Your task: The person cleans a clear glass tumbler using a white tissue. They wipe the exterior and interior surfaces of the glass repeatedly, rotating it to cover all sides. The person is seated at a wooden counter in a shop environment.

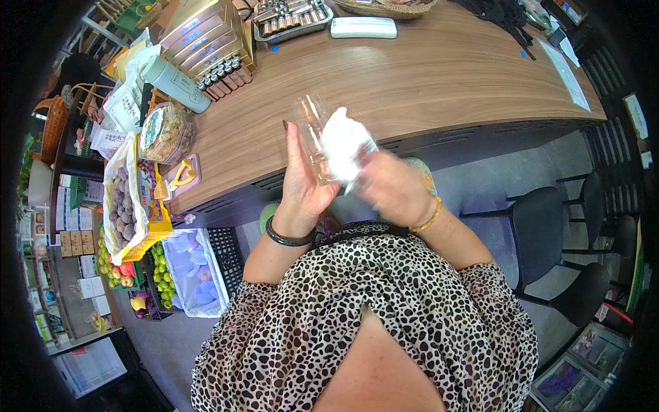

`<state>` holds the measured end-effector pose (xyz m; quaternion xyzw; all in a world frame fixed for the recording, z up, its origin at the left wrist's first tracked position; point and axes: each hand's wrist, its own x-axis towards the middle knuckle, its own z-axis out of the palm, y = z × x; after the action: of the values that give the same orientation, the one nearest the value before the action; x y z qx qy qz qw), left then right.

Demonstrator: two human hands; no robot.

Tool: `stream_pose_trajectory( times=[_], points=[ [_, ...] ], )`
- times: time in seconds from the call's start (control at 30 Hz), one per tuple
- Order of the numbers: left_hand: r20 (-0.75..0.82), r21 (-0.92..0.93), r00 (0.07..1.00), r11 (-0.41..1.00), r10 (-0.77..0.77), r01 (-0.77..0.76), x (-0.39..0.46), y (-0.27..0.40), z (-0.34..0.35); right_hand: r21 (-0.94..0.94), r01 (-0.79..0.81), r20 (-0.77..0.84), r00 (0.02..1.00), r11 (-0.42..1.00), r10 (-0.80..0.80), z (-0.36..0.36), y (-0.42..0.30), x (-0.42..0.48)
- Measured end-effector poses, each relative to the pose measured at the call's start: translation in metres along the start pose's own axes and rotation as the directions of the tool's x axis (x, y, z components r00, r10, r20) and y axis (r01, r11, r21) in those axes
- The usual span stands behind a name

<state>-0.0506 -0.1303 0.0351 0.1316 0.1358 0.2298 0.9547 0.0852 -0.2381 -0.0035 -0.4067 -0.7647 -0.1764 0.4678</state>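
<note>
A clear see-through container [310, 121], perhaps plastic or glass, rests in my left hand [304, 183], with the fingers behind it and the thumb along its lower end. My right hand [394, 188] is blurred and grips a crumpled white tissue or cloth [347, 144]. The white material lies against the container's right side and hides part of it. Both hands are in front of the wooden table's near edge, close to my body.
On the wood-grain table [412, 85] stand several small capped tubes [225, 78], stacked gold boxes [201, 41], a pale green bottle [175, 83] and a clear tub of dried food [167, 133]. A white case [363, 28] lies farther back. Black chairs [540, 232] are at right.
</note>
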Motion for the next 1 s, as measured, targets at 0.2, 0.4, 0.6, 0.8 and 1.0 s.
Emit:
stream_pose_trajectory(
  times=[0.2,0.4,0.6,0.8,1.0],
  points=[
    [-0.075,0.097,0.997,0.995,0.037,-0.03,0.001,-0.006,0.007,-0.267,0.123,-0.031,0.99,0.956,-0.136,-0.001,0.009,0.0],
    [0.032,0.282,0.991,0.95,0.13,-0.134,-0.001,-0.007,-0.012,0.083,-0.278,-0.282,0.914,0.957,0.29,-0.029,0.002,0.016],
    [-0.07,0.293,0.997,0.956,0.029,-0.007,-0.006,-0.023,0.008,-0.066,0.035,0.089,0.996,0.997,-0.029,-0.02,0.0,0.029],
    [0.116,0.273,0.983,0.956,-0.142,0.106,-0.005,-0.018,-0.008,-0.055,-0.602,-0.338,0.762,0.796,0.553,-0.038,0.053,0.006],
    [0.241,0.136,0.969,0.991,-0.047,0.014,-0.005,-0.015,-0.019,0.204,-0.308,-0.346,0.865,0.929,0.363,-0.024,0.0,0.02]
  ],
)
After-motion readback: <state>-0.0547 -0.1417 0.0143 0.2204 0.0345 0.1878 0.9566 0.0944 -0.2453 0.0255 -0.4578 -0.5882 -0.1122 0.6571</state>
